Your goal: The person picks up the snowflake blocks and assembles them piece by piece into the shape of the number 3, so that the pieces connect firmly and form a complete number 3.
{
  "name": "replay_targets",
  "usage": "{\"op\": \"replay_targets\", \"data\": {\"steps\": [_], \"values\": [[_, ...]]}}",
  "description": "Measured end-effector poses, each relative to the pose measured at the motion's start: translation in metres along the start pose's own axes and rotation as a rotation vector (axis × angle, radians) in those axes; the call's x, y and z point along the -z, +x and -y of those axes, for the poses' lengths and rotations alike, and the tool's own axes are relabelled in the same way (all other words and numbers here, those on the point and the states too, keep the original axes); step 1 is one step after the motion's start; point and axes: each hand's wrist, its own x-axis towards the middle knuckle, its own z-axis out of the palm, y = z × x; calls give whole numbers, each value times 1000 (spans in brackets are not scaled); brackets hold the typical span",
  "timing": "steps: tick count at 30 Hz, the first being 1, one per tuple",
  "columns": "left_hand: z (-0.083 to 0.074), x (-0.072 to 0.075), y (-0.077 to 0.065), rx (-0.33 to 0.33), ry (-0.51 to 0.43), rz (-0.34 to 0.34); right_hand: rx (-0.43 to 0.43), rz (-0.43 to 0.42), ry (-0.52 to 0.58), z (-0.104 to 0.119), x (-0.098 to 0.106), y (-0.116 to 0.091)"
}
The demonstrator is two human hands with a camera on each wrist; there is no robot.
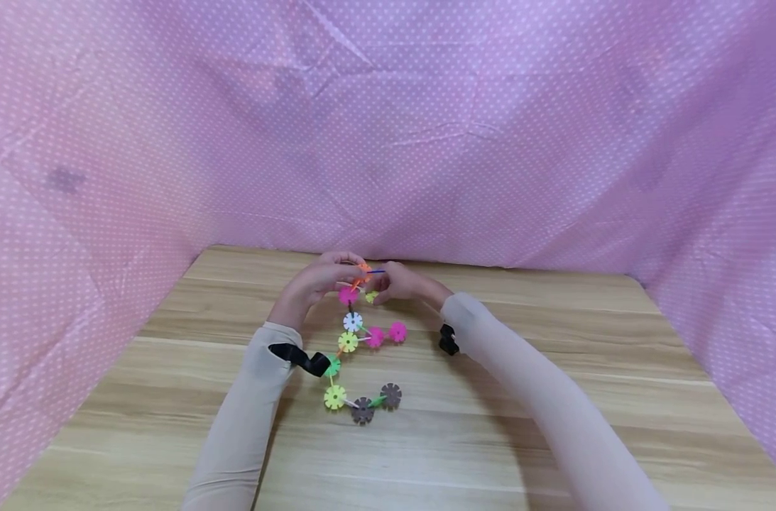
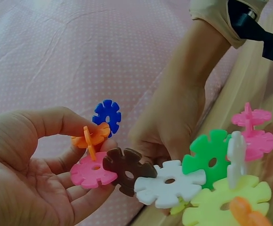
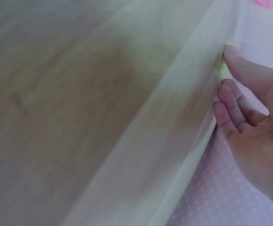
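A chain of notched plastic snowflake discs runs over the table. My left hand (image 1: 320, 277) is at its far end, pinching an orange disc (image 2: 90, 137) between thumb and fingers. A blue disc (image 2: 107, 117) is slotted to the orange one; a pink disc (image 2: 93, 170) joins below, against the fingers. Brown (image 2: 129, 172), white (image 2: 169, 184) and green (image 2: 211, 153) discs follow. Just right of the blue disc, my right hand (image 1: 397, 282) pinches a yellow disc (image 1: 371, 297) between thumb and fingers. Only a sliver of that yellow disc (image 3: 223, 69) shows in the right wrist view.
Nearer me the chain continues through a yellow disc (image 1: 334, 397) to brown discs (image 1: 390, 396). A side branch ends in a pink disc (image 1: 397, 331). Pink dotted cloth (image 1: 426, 142) hangs behind and beside the wooden table (image 1: 586, 397).
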Motion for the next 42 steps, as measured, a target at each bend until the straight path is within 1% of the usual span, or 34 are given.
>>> {"op": "replay_targets", "data": {"steps": [3, 6, 10, 12, 16, 19, 21, 27, 30, 34, 38, 42], "values": [[1, -4, 4, -7, -15, 2, 16, 1, -48, -1, 2, -5], [3, -9, 7, -33, -47, 12, 6, -15, -83, -1, 3, -12], [9, -16, 10, -56, -78, 25, -43, -66, -64, -2, 5, -25], [12, -20, 11, -58, -88, 22, -52, -101, -41, -4, 5, -33], [15, -27, 13, -53, -109, -11, -42, -171, 54, -11, 5, -49], [16, -31, 15, -59, -130, -20, -60, -230, 149, -13, 8, -63], [16, -34, 16, -60, -143, -19, -77, -275, 199, -14, 10, -72], [14, -40, 17, -29, -174, -6, -129, -399, 369, -10, 18, -97], [14, -42, 17, -36, -182, 0, -139, -450, 465, -7, 18, -102], [15, -44, 19, -42, -187, 2, -126, -481, 559, -5, 18, -104], [15, -46, 19, -32, -187, -6, -124, -499, 593, -4, 17, -104], [15, -47, 19, -48, -200, -5, -117, -529, 615, -4, 15, -106]]}}
